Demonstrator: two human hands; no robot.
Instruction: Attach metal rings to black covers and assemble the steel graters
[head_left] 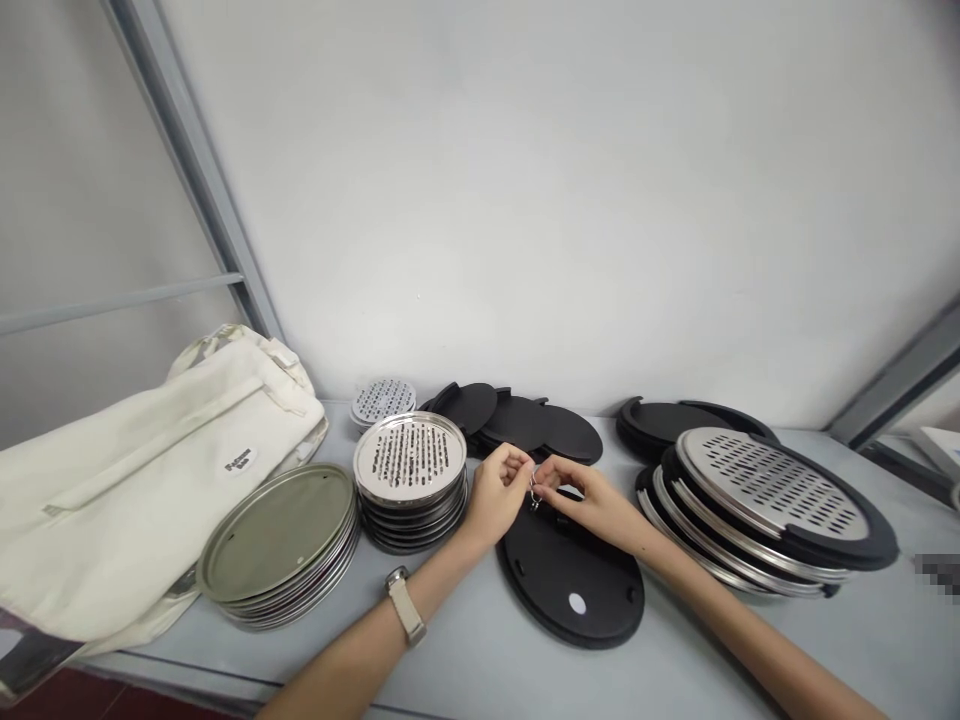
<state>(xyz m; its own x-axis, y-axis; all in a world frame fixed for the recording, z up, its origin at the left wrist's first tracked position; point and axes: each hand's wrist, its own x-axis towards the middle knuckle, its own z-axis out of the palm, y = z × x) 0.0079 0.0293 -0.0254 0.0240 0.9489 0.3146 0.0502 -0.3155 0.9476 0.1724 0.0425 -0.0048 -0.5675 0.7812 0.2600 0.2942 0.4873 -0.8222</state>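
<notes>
My left hand and my right hand meet above the far edge of a black oval plate lying flat on the grey table. Both hands are closed in a pinch on a small metal ring held between their fingertips. A watch with a pale strap sits on my left wrist. The black plate has a small white hole near its front.
Left of the hands stands a stack of perforated steel discs and a stack of plain metal trays. A white cloth bag lies far left. Black oval plates lie behind; a stack of steel-and-black ovals stands right.
</notes>
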